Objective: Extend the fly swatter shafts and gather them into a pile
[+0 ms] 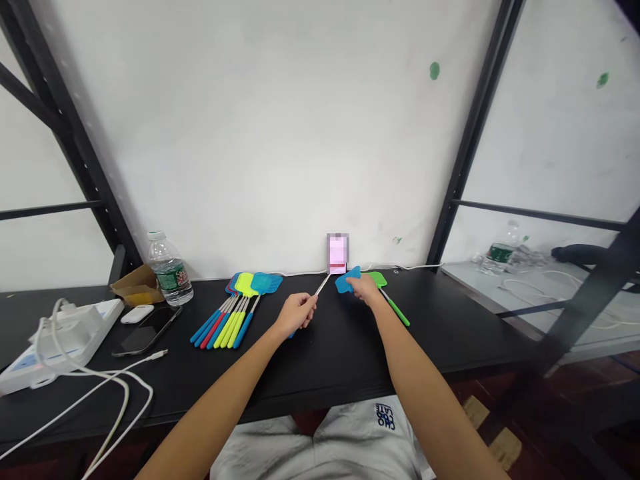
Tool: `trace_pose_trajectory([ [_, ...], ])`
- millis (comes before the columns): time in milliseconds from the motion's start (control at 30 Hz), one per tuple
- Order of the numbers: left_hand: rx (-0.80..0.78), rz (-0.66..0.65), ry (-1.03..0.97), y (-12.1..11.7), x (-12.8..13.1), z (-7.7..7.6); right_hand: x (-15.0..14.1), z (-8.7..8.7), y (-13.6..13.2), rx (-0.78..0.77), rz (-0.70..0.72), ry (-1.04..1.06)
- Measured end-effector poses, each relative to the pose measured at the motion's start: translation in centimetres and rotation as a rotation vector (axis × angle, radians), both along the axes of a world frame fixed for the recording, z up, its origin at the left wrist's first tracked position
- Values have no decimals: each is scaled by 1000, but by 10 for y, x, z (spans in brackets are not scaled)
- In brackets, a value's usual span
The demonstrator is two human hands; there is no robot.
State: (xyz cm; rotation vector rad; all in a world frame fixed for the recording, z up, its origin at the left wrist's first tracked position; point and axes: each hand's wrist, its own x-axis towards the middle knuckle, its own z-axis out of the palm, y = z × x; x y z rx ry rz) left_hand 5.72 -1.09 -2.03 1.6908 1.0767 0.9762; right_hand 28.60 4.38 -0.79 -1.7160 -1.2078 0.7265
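Over the middle of the black table, my left hand is closed round a thin metal rod, with a bit of blue handle showing beneath the fist. My right hand pinches a blue fly swatter head by its edge. Whether rod and head are joined I cannot tell. Just right of that hand lies a green fly swatter, its head partly covered by the hand. To the left, several fly swatters with blue, red and yellow-green handles lie side by side, heads toward the wall.
A phone with a pink screen leans on the white wall. Farther left are a water bottle, a cardboard box, a white case, a dark phone and a power strip with loose white cables.
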Motion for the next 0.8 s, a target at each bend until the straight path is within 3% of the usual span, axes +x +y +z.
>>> trace_pose_trajectory([
  [233, 6, -59, 29, -2, 1, 0, -17, 16, -9, 250, 153, 696],
  [533, 2, -79, 14, -2, 1, 0, -25, 16, -9, 184, 220, 841],
  [800, 22, -74, 19, 1, 1, -4, -25, 14, -9, 160, 203, 850],
])
